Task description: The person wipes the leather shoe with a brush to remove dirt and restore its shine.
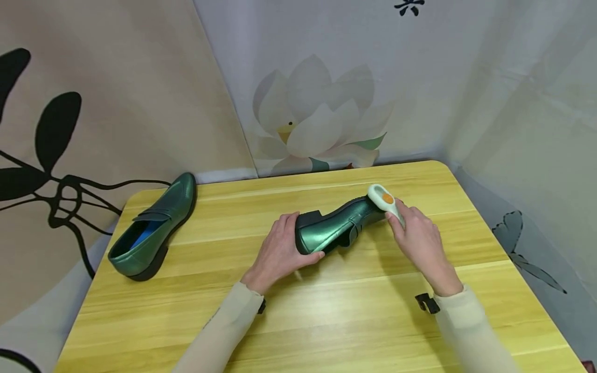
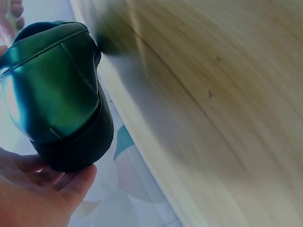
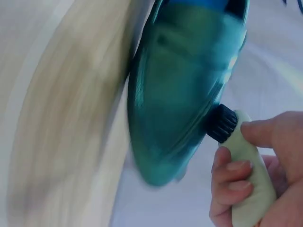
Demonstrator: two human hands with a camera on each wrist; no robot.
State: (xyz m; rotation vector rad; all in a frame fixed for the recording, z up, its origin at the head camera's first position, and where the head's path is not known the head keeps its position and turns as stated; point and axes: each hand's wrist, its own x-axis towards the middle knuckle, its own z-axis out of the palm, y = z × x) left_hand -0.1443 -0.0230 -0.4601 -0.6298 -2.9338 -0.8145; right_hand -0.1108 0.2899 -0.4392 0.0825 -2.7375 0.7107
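Observation:
A shiny green loafer [image 1: 324,232] lies tilted on its side above the wooden table, its toe towards the right. My left hand [image 1: 282,251] grips it round the heel, with the thumb along the near side; the left wrist view shows fingers under the black heel block [image 2: 75,153]. In my right hand [image 1: 417,235] is a pale-handled brush [image 1: 384,198] with an orange spot. Its short dark bristles [image 3: 221,123] touch the loafer's edge near the toe in the right wrist view. A matching green loafer [image 1: 174,207] stands upright at the table's left, blue insole showing.
The wooden table [image 1: 326,321] has rounded far corners. A printed cloth [image 1: 322,103] with a lotus hangs right behind its far edge, and more pale cloth [image 1: 527,155] hangs on the right.

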